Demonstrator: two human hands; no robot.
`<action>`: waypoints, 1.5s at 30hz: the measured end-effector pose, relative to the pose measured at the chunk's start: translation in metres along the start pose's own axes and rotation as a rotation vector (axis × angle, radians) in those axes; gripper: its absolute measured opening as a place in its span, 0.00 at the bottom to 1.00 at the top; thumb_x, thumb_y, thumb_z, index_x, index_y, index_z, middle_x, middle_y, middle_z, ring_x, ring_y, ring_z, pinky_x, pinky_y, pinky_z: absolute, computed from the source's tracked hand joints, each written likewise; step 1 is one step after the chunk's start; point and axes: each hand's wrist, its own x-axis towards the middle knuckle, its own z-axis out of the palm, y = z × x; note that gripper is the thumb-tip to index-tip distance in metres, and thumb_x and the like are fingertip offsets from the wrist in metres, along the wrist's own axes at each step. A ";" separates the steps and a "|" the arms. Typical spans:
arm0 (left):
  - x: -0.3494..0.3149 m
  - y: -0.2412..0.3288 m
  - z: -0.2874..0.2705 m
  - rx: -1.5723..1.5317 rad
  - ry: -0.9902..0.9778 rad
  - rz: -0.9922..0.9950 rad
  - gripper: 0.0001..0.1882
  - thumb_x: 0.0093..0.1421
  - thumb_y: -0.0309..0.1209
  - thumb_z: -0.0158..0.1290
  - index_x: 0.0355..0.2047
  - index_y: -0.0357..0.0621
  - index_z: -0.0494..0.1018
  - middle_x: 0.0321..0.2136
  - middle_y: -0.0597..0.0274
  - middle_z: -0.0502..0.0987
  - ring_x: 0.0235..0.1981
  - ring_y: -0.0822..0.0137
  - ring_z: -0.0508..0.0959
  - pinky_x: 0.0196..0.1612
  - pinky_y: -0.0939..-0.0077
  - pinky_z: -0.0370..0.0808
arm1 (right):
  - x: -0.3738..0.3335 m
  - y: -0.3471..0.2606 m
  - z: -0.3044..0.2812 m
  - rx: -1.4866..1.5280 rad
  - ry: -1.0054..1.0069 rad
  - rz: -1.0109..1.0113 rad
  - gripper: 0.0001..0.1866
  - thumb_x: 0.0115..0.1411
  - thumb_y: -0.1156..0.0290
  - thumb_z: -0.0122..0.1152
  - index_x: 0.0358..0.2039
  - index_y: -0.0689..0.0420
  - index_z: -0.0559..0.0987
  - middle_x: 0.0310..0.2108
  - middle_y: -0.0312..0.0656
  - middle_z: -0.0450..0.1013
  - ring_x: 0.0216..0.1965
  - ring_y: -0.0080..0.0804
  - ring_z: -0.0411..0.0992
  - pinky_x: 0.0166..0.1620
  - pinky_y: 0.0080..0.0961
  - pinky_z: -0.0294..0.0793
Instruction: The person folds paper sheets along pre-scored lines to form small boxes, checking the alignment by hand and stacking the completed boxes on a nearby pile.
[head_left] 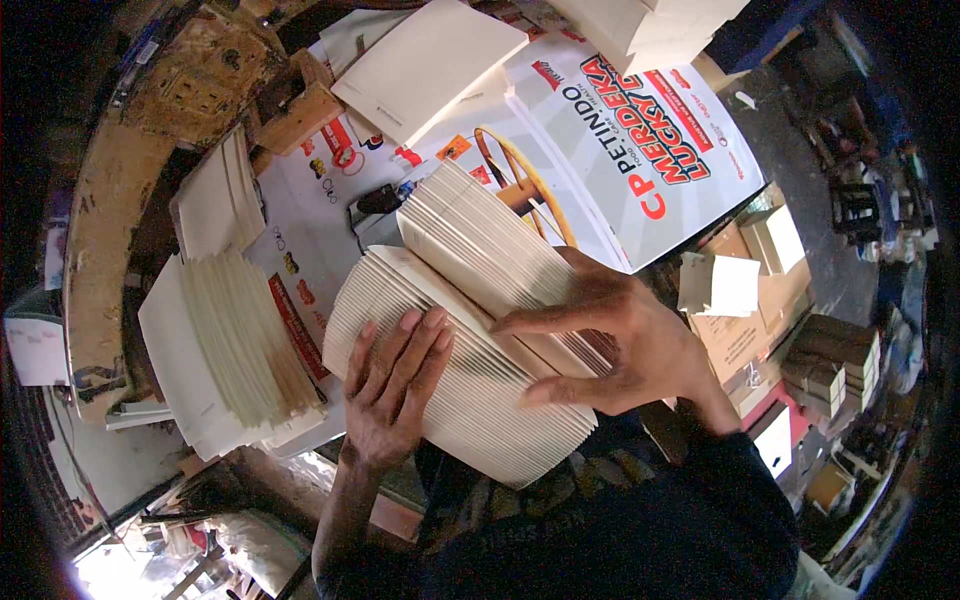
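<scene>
Two rows of cream folded paper sections lie in front of me, their edges fanned in overlapping layers. My left hand [395, 385] rests on the nearer row [490, 410], its fingers stretched out over the edges. My right hand [625, 335] reaches across the right end of both rows. Its thumb and index finger are apart, and its remaining fingers are partly hidden. The farther row [485, 230] runs beneath that index finger. Between the two rows a groove shows.
A printed banner sheet [690, 215] covers the table. At left stands another fanned pile of paper [240, 330]. Flat white sheets [430, 70] lie at the far side, beside a wooden block [300, 110]. Cardboard boxes [735, 330] and bundled blocks [830, 365] sit at right.
</scene>
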 end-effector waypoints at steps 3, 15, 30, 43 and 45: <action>0.002 0.001 -0.001 -0.013 0.005 0.007 0.17 0.64 0.29 0.51 0.54 0.47 0.71 0.59 0.62 0.71 0.63 0.62 0.67 0.67 0.53 0.57 | 0.003 -0.005 -0.002 0.005 0.020 0.023 0.27 0.46 0.55 0.75 0.47 0.52 0.82 0.32 0.50 0.76 0.41 0.55 0.73 0.60 0.47 0.65; -0.005 0.003 0.002 0.031 0.093 0.033 0.17 0.61 0.27 0.54 0.52 0.47 0.73 0.55 0.59 0.73 0.60 0.60 0.70 0.65 0.52 0.62 | 0.004 -0.002 -0.002 0.056 0.023 0.014 0.24 0.50 0.62 0.71 0.48 0.52 0.81 0.39 0.54 0.75 0.50 0.56 0.69 0.55 0.45 0.69; -0.007 0.003 0.004 0.037 0.045 0.011 0.16 0.63 0.29 0.52 0.52 0.49 0.74 0.58 0.63 0.71 0.62 0.63 0.67 0.67 0.52 0.58 | -0.003 -0.004 -0.001 -0.053 -0.027 0.061 0.31 0.35 0.59 0.82 0.44 0.48 0.84 0.63 0.65 0.55 0.64 0.62 0.58 0.64 0.43 0.59; -0.015 -0.001 0.007 -0.020 0.123 -0.005 0.14 0.62 0.28 0.52 0.49 0.45 0.72 0.54 0.58 0.75 0.59 0.60 0.70 0.65 0.53 0.60 | 0.000 -0.006 -0.002 -0.086 -0.043 -0.067 0.21 0.41 0.71 0.71 0.41 0.52 0.85 0.69 0.57 0.48 0.65 0.60 0.57 0.62 0.49 0.61; -0.012 -0.001 0.009 -0.015 0.135 0.010 0.15 0.61 0.27 0.54 0.49 0.45 0.71 0.54 0.58 0.75 0.59 0.60 0.71 0.65 0.53 0.60 | 0.002 -0.011 -0.003 -0.096 -0.022 -0.082 0.21 0.41 0.68 0.74 0.40 0.53 0.85 0.69 0.57 0.49 0.66 0.60 0.57 0.63 0.50 0.60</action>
